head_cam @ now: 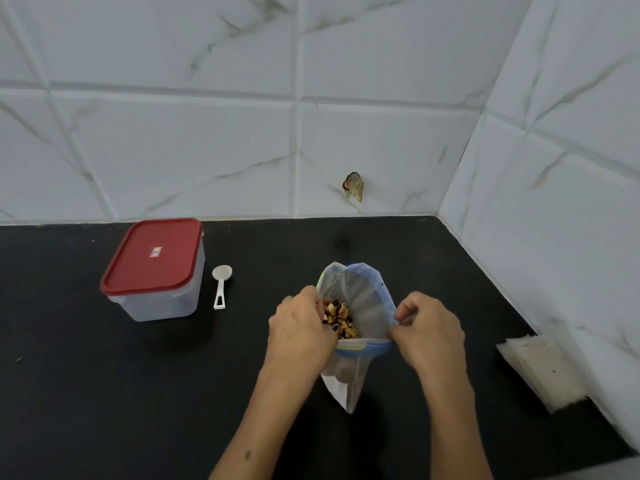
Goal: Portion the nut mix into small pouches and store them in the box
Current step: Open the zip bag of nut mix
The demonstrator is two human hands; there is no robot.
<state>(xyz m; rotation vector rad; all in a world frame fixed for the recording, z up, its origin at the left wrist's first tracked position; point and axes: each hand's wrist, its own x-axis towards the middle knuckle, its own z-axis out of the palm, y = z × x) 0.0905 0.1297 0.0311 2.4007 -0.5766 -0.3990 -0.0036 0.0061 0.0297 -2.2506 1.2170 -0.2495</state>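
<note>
One zip bag [360,306] of nut mix [337,318] is held up over the black worktop [104,393], roughly mid-way along it and a bit toward the right side. The bag's mouth is pulled wide, blue zip strip all round the rim, and the nuts are seen piled inside near the left wall of the bag. The left hand [299,327] is curled round the left rim with its fingers tucked at the opening, so its grip is tight on the bag. The right hand [427,329] is pinching the right rim between thumb and fingertips, same deal, grip closed on plastic. The bag's lower part is partly hidden behind both hands and wrists.

Over toward the back-left part of the worktop, one clear box [156,292] is parked with its red lid [152,256] snapped on. One white scoop [220,285] is laid flat just beside the box on its right, bowl toward the back wall. At the right edge, against the tiled wall [571,168], a little stack of pale flat pouches [540,368] is seen; the count can't be made out. One small scrap of wrapper [354,186] is stuck on the back wall near the back-right corner.
</note>
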